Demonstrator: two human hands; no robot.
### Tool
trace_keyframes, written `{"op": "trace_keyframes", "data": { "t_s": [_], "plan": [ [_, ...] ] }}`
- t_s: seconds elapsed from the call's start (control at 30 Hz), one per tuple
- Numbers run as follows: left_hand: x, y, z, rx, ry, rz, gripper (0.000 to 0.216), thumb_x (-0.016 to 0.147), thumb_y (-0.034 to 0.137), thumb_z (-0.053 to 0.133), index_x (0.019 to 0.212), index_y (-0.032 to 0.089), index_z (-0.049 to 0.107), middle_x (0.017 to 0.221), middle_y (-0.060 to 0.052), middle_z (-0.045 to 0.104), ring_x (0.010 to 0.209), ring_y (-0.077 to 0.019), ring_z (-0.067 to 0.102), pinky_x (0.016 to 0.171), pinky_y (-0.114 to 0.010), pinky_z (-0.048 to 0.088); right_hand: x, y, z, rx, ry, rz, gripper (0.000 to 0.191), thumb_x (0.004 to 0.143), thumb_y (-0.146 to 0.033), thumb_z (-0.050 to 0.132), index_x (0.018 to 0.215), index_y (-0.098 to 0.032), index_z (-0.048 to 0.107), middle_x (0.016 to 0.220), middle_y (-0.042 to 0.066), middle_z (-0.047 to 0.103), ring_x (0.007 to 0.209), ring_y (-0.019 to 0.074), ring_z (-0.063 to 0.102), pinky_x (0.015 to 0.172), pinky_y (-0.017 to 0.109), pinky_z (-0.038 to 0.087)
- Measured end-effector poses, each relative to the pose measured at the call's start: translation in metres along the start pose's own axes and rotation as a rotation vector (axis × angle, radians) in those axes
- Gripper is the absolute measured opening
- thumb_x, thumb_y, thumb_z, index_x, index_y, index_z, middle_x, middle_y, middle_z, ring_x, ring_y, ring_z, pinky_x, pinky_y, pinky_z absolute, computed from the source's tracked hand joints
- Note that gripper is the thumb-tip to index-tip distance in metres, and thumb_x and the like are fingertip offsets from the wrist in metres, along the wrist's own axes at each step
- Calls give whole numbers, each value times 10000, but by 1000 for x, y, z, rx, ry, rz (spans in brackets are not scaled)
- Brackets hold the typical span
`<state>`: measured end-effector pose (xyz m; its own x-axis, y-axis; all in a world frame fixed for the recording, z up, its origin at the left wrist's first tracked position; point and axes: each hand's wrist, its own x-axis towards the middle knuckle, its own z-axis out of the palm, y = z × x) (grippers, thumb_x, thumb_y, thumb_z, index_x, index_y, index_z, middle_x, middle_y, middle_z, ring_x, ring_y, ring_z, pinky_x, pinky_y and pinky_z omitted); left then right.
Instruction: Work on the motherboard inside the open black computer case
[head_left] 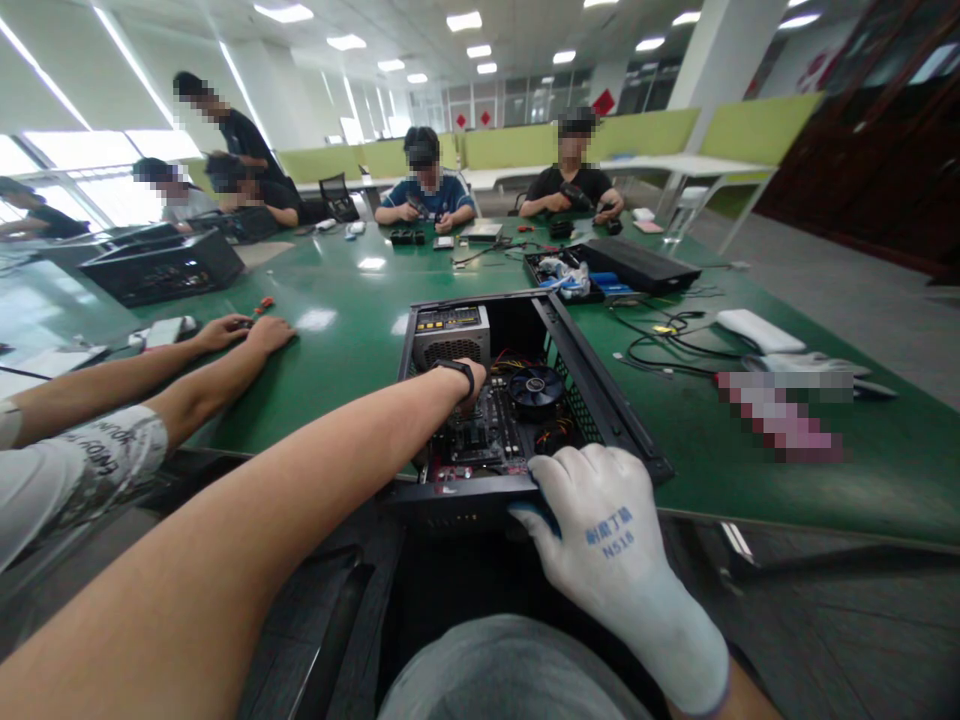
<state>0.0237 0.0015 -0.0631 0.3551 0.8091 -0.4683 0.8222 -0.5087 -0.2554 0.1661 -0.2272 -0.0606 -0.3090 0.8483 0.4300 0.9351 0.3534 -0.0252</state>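
Note:
An open black computer case [604, 375] lies on its side in front of me. My left hand [476, 378], bare with a dark band at the wrist, reaches into it beside the power supply [450, 340]. Its fingers point down over the motherboard [476, 435] and are mostly hidden, so whether they hold anything does not show. Right of that hand is a round black cooling fan [535, 388]. My right hand [596, 510], in a white glove, grips the near edge of the case, thumb below and fingers on top.
Black cables [652, 345], a white box-shaped object [760, 330] and gloves [795, 365] lie right on the green table [322, 355]. A tray of tools [570, 280] sits behind the case. A neighbour's hands [251, 335] rest at left, near another computer case [165, 265]. Several people work beyond.

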Motion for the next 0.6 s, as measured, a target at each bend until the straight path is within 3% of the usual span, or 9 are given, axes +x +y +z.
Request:
{"op": "trace_keyframes", "data": {
  "t_s": [0.23,0.6],
  "plan": [
    [4,-3,5,-73,47,-13,634,504,383,861,1083,151,748,1066,-151,741,988,-293,687,894,-335,528,1,-1,-2,-13,5,-1,261,780,-433,676,935,-232,616,816,55,600,778,240,452,710,372,229],
    [4,-2,2,12,3,28,675,474,385,874,1097,161,739,1105,-139,733,1014,-275,681,887,-295,524,0,-1,0,-22,-12,-3,270,798,-453,655,944,-230,612,823,55,601,785,248,459,712,372,230]
  ]
}}
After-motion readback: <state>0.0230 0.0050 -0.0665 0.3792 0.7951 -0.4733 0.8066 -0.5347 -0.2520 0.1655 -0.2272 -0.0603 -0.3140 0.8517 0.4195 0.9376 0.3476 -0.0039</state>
